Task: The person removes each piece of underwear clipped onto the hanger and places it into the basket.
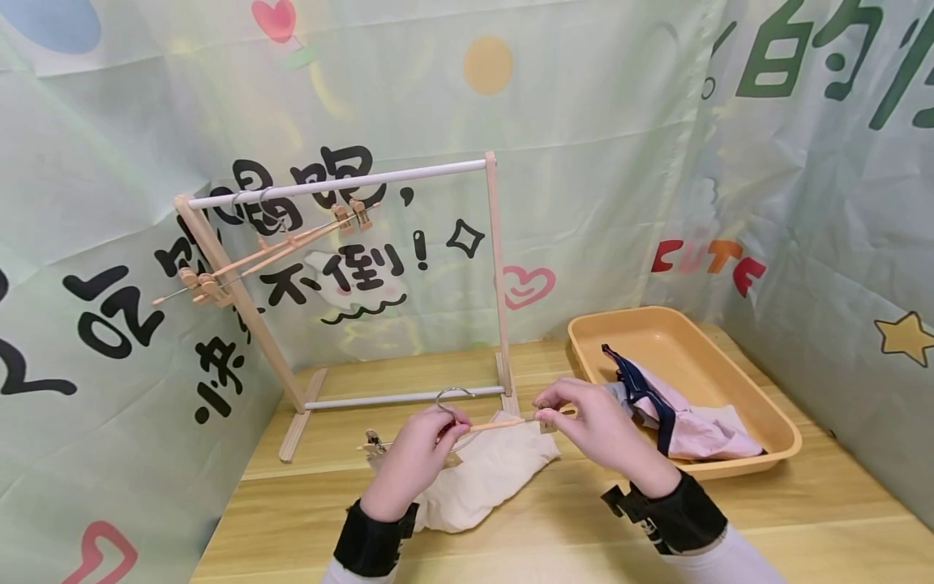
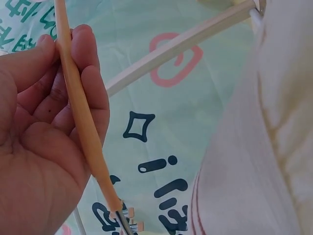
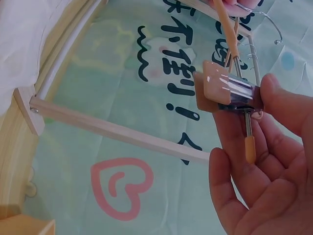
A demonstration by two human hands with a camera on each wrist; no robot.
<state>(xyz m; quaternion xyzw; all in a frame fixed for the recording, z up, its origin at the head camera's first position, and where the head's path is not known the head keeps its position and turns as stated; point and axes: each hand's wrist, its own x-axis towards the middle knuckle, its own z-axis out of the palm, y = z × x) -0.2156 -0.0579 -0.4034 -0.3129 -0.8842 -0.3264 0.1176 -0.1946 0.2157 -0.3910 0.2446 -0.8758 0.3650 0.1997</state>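
Observation:
My left hand [image 1: 423, 442] grips the bar of a small clip hanger [image 1: 496, 424], below its metal hook. In the left wrist view, the orange bar [image 2: 80, 103] crosses the palm under my thumb. With thumb and fingers my right hand [image 1: 598, 422] pinches a clip [image 3: 230, 90] at the hanger's right end. No cloth shows between that clip's pads in the right wrist view. A second clip [image 1: 375, 442] sits at the left end, partly behind my left hand. Beneath the hanger, a cream cloth garment [image 1: 489, 483] lies on the wooden table [image 1: 554, 543].
Behind my hands stands a wooden rack [image 1: 499, 268] with a white top rail. Two clip hangers [image 1: 292, 243] hang at its left side. To the right, an orange tray [image 1: 657, 328] holds a pink garment [image 1: 700, 422] with navy trim. Printed fabric walls enclose the table.

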